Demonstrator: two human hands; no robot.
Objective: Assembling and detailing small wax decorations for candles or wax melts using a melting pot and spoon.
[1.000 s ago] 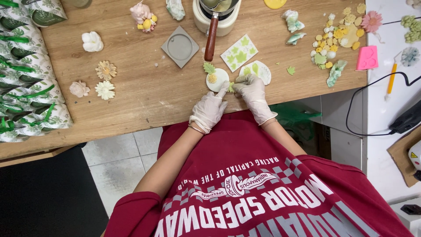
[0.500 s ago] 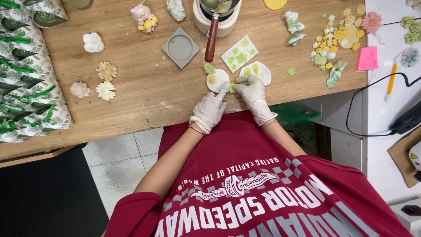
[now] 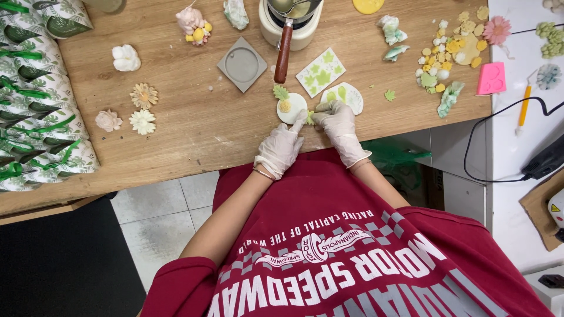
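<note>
Both gloved hands have stayed close together at the counter (image 3: 194, 135) edge. The left hand (image 3: 281, 149) and right hand (image 3: 337, 126) pinch one tiny green leaf piece (image 3: 309, 117) between their fingertips, touching the small white round piece (image 3: 292, 108) with a yellow flower. Almost nothing has moved, so the leaf is not yet let go.

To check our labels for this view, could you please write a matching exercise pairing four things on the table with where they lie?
Things:
1. pink block
2. grey square mould
3. white flower
4. small green leaf piece

Places:
A. far left, near the patterned bags
B. between both hands' fingertips
C. right end, on the white surface
D. left of the brown handle

Pairs: 1-C, 2-D, 3-A, 4-B
</note>
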